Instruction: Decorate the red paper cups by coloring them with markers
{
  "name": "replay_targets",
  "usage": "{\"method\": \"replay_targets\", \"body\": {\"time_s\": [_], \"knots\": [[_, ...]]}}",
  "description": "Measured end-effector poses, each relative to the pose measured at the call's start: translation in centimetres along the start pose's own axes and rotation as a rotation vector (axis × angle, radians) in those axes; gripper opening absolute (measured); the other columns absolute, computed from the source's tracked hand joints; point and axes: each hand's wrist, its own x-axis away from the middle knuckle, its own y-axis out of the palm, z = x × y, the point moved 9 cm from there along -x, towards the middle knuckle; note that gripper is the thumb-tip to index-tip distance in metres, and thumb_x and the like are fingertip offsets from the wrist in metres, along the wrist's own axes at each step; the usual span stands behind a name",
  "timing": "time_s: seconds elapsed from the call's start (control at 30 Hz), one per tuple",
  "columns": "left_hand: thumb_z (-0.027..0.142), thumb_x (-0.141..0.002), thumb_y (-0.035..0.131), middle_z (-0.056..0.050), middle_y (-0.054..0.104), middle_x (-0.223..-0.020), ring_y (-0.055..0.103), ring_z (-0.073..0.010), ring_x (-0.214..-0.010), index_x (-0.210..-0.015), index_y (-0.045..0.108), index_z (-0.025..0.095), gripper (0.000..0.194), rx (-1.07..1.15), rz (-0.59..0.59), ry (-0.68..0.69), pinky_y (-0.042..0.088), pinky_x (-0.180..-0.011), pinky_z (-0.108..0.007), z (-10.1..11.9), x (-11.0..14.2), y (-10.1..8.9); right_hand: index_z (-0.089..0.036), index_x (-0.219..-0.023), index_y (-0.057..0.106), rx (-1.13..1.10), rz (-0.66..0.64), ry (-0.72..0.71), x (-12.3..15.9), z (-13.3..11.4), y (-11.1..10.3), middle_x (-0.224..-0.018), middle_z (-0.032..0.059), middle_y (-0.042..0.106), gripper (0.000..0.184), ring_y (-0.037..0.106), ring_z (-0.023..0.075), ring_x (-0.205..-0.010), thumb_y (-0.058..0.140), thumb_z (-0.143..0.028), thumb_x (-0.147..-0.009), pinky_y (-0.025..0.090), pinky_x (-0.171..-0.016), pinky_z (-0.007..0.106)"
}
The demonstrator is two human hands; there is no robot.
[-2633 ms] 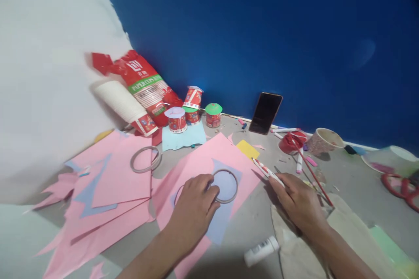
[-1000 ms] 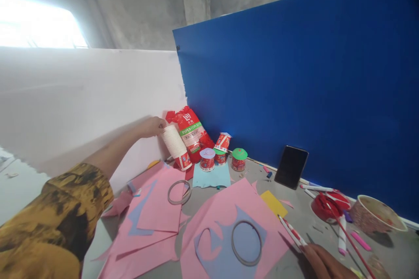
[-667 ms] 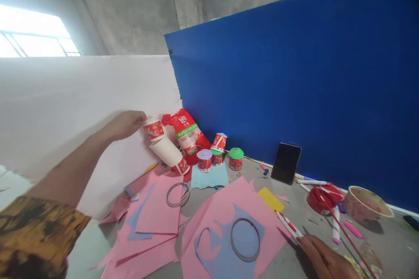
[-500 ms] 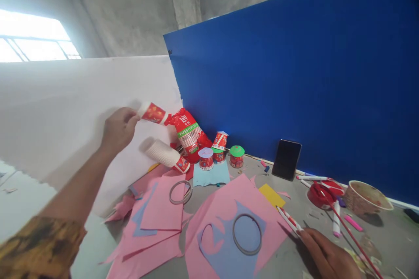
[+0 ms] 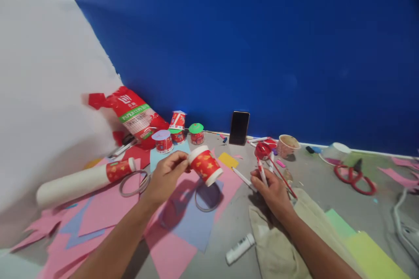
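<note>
Held by its rim in the fingers of my left hand [image 5: 170, 174] is a red paper cup [image 5: 206, 165] with a yellowish pattern, tilted above the pink and blue paper. My right hand [image 5: 274, 194] is closed round a red-and-white marker [image 5: 261, 169]. A slim white pen [image 5: 241, 177] reaches from under that hand; whether it is held too, I cannot tell. A grey tape ring [image 5: 207, 208] lies below the cup. To the left, a long stack of paper cups [image 5: 75, 185] rests on its side over pink sheets [image 5: 108, 213].
Decorated cups [image 5: 163, 143] stand by a red cup packet [image 5: 139, 117] at the back. A phone [image 5: 239, 127] leans on the blue board [image 5: 255, 39]. Red-handled scissors [image 5: 355, 178], a paper bowl [image 5: 288, 146], a glue stick [image 5: 240, 248] and a beige cloth [image 5: 278, 244] are about.
My left hand has brought the cup from the far left to the middle, over the paper. The stack of cups now lies flatter. The view has swung right and down.
</note>
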Motion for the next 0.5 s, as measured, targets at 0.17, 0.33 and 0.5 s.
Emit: {"method": "replay_targets", "body": {"time_s": [0.17,0.33,0.5], "knots": [[0.03,-0.091,0.066,0.0,0.069,-0.077,0.063,-0.019,-0.075,-0.081,0.073,0.022,0.014,-0.12,-0.142,0.048,0.053,-0.074,-0.032,0.3,0.6,4.6,-0.023,-0.115,0.085,-0.17,-0.182,-0.003,1.5,-0.3,2.0,-0.102,0.0089,0.087,0.048,0.078,0.0251,-0.078,0.087,-0.056,-0.08,0.067,-0.072,0.038],[0.03,-0.096,0.064,-0.002,0.072,-0.087,0.065,-0.0213,-0.085,-0.083,0.072,0.023,0.016,-0.124,-0.22,0.187,0.053,-0.084,-0.035,2.0,1.4,7.2,-0.025,-0.125,0.084,-0.38,-0.253,-0.022,2.3,-1.2,3.9,-0.119,0.0106,0.087,0.066,0.082,0.0354,-0.11,0.097,-0.061,-0.072,0.07,-0.09,0.046],[0.038,-0.093,0.082,-0.009,0.075,-0.135,0.073,-0.0262,-0.111,-0.129,0.074,0.028,0.038,0.194,-0.19,0.068,0.059,-0.095,-0.038,-0.4,1.4,9.4,-0.022,-0.122,0.08,-0.429,-0.134,-0.044,1.6,-1.3,3.6,-0.115,0.0101,0.086,0.063,0.082,0.0331,-0.107,0.097,-0.055,-0.071,0.069,-0.089,0.04]]}}
